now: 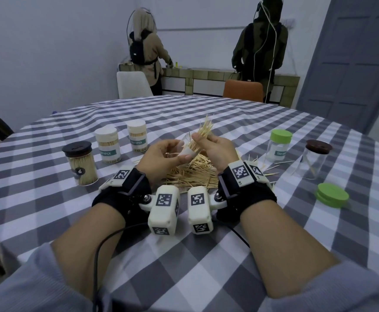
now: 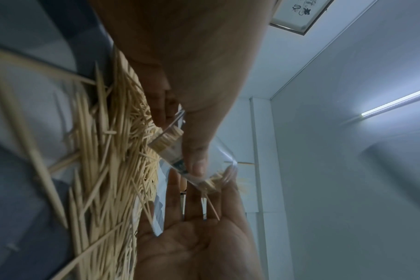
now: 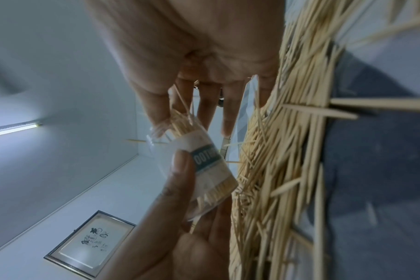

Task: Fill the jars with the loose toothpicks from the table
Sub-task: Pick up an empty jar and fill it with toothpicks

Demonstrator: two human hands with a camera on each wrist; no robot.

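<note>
My left hand (image 1: 183,150) grips a small clear labelled jar (image 1: 187,153), tilted with its mouth toward my right hand, above the toothpick pile (image 1: 193,174). My right hand (image 1: 203,140) pinches a bundle of toothpicks (image 1: 204,129) whose lower ends enter the jar's mouth; the upper ends fan out. In the right wrist view the jar (image 3: 204,163) is partly filled, the left thumb (image 3: 182,170) lies across its label, and the bundle (image 3: 182,123) goes in at the top. The left wrist view shows the jar (image 2: 178,151) under my thumb, beside the pile (image 2: 108,170).
On the checked tablecloth (image 1: 206,255), a black-lidded full jar (image 1: 80,163) and two full white-topped jars (image 1: 107,145) (image 1: 137,135) stand at left. At right stand a green-lidded jar (image 1: 278,145), a brown-lidded near-empty jar (image 1: 314,158) and a loose green lid (image 1: 331,194). Two people stand at the far counter.
</note>
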